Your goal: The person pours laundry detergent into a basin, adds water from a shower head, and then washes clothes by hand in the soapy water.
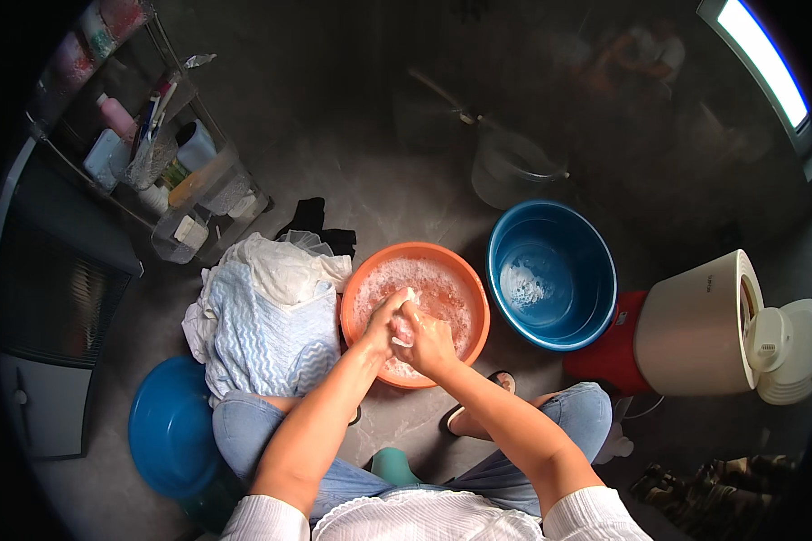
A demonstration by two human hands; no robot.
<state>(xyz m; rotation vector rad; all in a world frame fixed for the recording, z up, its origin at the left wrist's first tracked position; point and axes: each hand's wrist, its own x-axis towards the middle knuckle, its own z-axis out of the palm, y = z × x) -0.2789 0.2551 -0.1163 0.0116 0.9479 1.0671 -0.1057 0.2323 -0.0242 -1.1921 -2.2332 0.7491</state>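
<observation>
Above the orange plastic basin (479, 331) my two hands meet, wet and lathered. Both my left hand (380, 326) and my right hand (432, 339) are closed around a small wet white cloth (400, 338). Only bits of the cloth show between the fingers, so its kind cannot be told. Foamy suds (406, 268) cover much of the water in the basin. Close to the basin's left side lies a pile of laundry, with a light blue and white wavy-patterned garment (264, 338) in front and a white garment (264, 267) behind it.
A blue basin (555, 270) with a patch of foam inside stands at the right. Beside it is a red and cream appliance (690, 331) with its lid raised. Another blue basin (172, 426) sits left of my knee. A shelf rack (132, 213) holds bottles and brushes. Behind is a clear bucket (507, 169).
</observation>
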